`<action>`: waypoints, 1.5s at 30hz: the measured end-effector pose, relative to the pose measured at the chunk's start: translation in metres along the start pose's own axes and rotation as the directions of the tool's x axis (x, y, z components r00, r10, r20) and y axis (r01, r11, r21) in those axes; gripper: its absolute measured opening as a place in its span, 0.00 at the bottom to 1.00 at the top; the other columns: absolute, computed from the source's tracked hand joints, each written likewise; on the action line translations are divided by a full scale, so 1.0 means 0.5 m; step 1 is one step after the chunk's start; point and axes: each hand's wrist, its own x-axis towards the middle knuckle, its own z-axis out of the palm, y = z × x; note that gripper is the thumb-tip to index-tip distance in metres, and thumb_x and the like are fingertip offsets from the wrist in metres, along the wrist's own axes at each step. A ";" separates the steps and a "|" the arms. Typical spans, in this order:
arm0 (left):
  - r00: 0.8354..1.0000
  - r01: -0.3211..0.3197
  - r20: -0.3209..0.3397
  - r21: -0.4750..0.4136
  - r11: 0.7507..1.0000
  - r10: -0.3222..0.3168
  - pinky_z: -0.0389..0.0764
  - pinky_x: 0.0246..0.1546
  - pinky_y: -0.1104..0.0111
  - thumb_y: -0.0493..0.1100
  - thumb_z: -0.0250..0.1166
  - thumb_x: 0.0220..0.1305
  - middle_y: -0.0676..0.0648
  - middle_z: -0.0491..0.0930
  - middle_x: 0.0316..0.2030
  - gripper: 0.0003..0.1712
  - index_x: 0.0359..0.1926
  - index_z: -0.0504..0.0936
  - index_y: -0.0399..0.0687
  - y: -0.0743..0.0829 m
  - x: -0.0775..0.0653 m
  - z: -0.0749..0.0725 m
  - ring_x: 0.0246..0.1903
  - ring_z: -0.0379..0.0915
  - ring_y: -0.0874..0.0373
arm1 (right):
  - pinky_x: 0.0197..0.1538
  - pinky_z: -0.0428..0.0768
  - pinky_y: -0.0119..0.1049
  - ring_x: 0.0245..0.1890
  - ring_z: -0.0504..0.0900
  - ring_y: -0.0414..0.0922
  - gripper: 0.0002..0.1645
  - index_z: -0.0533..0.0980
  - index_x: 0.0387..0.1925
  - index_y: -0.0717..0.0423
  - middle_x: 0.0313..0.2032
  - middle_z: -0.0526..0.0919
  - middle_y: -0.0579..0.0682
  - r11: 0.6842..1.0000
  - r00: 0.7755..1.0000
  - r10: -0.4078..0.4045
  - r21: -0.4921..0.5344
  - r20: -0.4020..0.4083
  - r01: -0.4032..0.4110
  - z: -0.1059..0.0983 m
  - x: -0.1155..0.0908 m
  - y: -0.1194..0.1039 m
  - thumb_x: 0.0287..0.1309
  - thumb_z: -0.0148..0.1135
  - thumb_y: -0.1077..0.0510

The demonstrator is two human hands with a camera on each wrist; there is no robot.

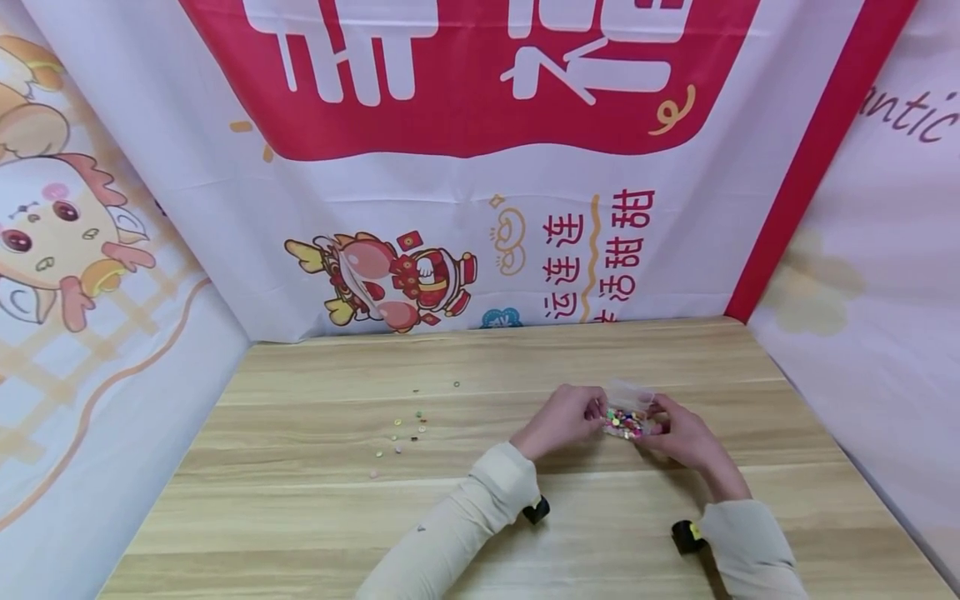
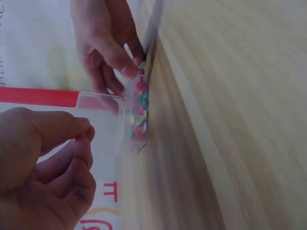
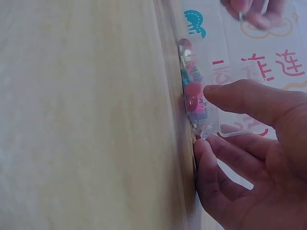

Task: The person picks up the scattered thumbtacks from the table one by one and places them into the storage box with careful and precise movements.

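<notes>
A small clear plastic box (image 1: 624, 427) of mixed colourful beads stands on the wooden table with its transparent lid (image 1: 630, 395) raised. My right hand (image 1: 681, 429) grips the box at its right end, the thumb against its side and the fingers low by the table, as the right wrist view shows. Just left of the box is my left hand (image 1: 566, 415), thumb and forefinger pinched together. Between those fingertips a tiny pale bead (image 3: 241, 16) shows in the right wrist view; the left wrist view hides it behind the thumb.
Several tiny beads (image 1: 419, 414) lie scattered on the left half of the table (image 1: 300, 517). A printed cloth (image 1: 465, 183) hangs along the back edge, with more cloth at both sides. Each wrist carries a black camera (image 1: 686, 537).
</notes>
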 end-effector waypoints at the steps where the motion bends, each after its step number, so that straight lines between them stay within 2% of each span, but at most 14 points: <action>1: 1.000 0.001 -0.001 0.000 1.000 -0.001 0.73 0.31 0.84 0.35 0.67 0.59 0.53 0.84 0.30 0.04 0.35 0.81 0.46 0.001 0.005 0.003 0.27 0.73 0.71 | 0.27 0.74 0.33 0.33 0.73 0.45 0.36 0.64 0.61 0.62 0.43 0.77 0.58 1.000 1.000 -0.001 0.000 0.001 0.001 0.000 0.001 0.000 0.55 0.70 0.56; 4: 1.000 0.004 -0.004 0.017 1.000 -0.004 0.72 0.31 0.84 0.36 0.67 0.59 0.54 0.84 0.30 0.03 0.35 0.82 0.46 0.003 0.018 0.012 0.27 0.73 0.72 | 0.27 0.74 0.33 0.33 0.73 0.45 0.36 0.65 0.61 0.62 0.42 0.77 0.57 1.000 1.000 0.005 0.002 0.004 -0.005 0.000 0.002 -0.001 0.55 0.70 0.56; 11: 1.000 0.018 -0.024 0.073 0.997 -0.016 0.71 0.31 0.84 0.35 0.65 0.58 0.55 0.84 0.29 0.04 0.34 0.82 0.47 -0.001 0.038 0.031 0.27 0.73 0.71 | 0.30 0.75 0.34 0.39 0.77 0.47 0.38 0.63 0.64 0.62 0.53 0.75 0.63 1.000 1.000 0.009 0.003 0.027 -0.009 -0.003 0.004 0.000 0.56 0.70 0.58; 15: 0.999 0.029 -0.035 0.074 0.997 -0.026 0.71 0.30 0.84 0.35 0.66 0.59 0.55 0.83 0.29 0.03 0.33 0.83 0.48 -0.003 0.047 0.041 0.27 0.73 0.70 | 0.29 0.76 0.34 0.39 0.78 0.46 0.41 0.60 0.66 0.62 0.55 0.73 0.65 1.000 0.999 -0.008 0.020 0.033 0.007 -0.007 0.004 0.000 0.55 0.70 0.59; 19: 0.999 0.038 -0.031 0.085 0.996 -0.036 0.70 0.30 0.83 0.35 0.66 0.60 0.55 0.83 0.29 0.04 0.35 0.84 0.48 -0.009 0.047 0.046 0.28 0.72 0.70 | 0.29 0.76 0.34 0.39 0.78 0.46 0.42 0.60 0.66 0.63 0.56 0.73 0.66 0.999 0.999 -0.010 0.042 0.046 0.008 -0.005 0.005 -0.001 0.55 0.70 0.60; 23: 0.998 0.030 -0.051 0.074 0.997 -0.026 0.71 0.31 0.83 0.35 0.66 0.59 0.55 0.83 0.30 0.06 0.37 0.84 0.47 -0.014 0.037 0.037 0.29 0.73 0.70 | 0.30 0.77 0.34 0.40 0.78 0.47 0.41 0.60 0.66 0.62 0.56 0.73 0.65 0.999 0.999 -0.003 0.048 0.047 0.001 -0.006 0.006 -0.003 0.55 0.70 0.59; 27: 0.997 0.015 -0.073 0.039 0.999 -0.012 0.73 0.33 0.81 0.34 0.64 0.59 0.53 0.84 0.33 0.07 0.39 0.83 0.46 -0.023 0.014 0.016 0.31 0.74 0.69 | 0.30 0.77 0.35 0.41 0.78 0.47 0.42 0.60 0.67 0.63 0.57 0.73 0.66 0.999 0.999 -0.001 0.043 0.045 -0.001 -0.009 0.006 -0.003 0.55 0.70 0.60; 31: 0.998 0.025 -0.057 0.032 0.999 -0.023 0.74 0.34 0.80 0.35 0.62 0.60 0.53 0.83 0.33 0.08 0.41 0.83 0.46 -0.037 -0.023 -0.011 0.32 0.75 0.68 | 0.30 0.77 0.35 0.41 0.78 0.48 0.43 0.59 0.68 0.63 0.58 0.72 0.67 1.000 0.999 0.002 0.028 0.052 -0.003 -0.010 0.004 -0.003 0.56 0.70 0.59; 36: 0.996 0.076 -0.046 0.045 0.996 -0.074 0.75 0.32 0.79 0.36 0.61 0.62 0.54 0.82 0.33 0.07 0.41 0.82 0.46 -0.050 -0.074 -0.063 0.31 0.74 0.67 | 0.31 0.77 0.35 0.43 0.78 0.49 0.43 0.59 0.67 0.62 0.58 0.72 0.67 1.000 0.999 -0.005 0.031 0.049 0.004 -0.008 0.001 -0.003 0.55 0.70 0.59; 40: 0.988 0.144 -0.062 0.011 0.990 -0.143 0.76 0.30 0.77 0.36 0.62 0.63 0.53 0.82 0.33 0.06 0.41 0.82 0.46 -0.064 -0.109 -0.112 0.30 0.74 0.65 | 0.32 0.77 0.33 0.43 0.78 0.49 0.43 0.60 0.67 0.62 0.57 0.73 0.66 1.000 0.999 -0.020 0.022 0.043 0.019 -0.009 0.003 0.000 0.54 0.71 0.59; 45: 0.974 0.201 -0.108 0.017 0.980 -0.198 0.78 0.32 0.74 0.35 0.63 0.62 0.50 0.83 0.33 0.07 0.41 0.82 0.43 -0.108 -0.143 -0.157 0.32 0.76 0.62 | 0.34 0.78 0.34 0.45 0.78 0.51 0.43 0.60 0.67 0.63 0.57 0.73 0.68 0.999 0.998 -0.032 0.016 0.046 0.031 -0.010 0.005 0.002 0.54 0.71 0.59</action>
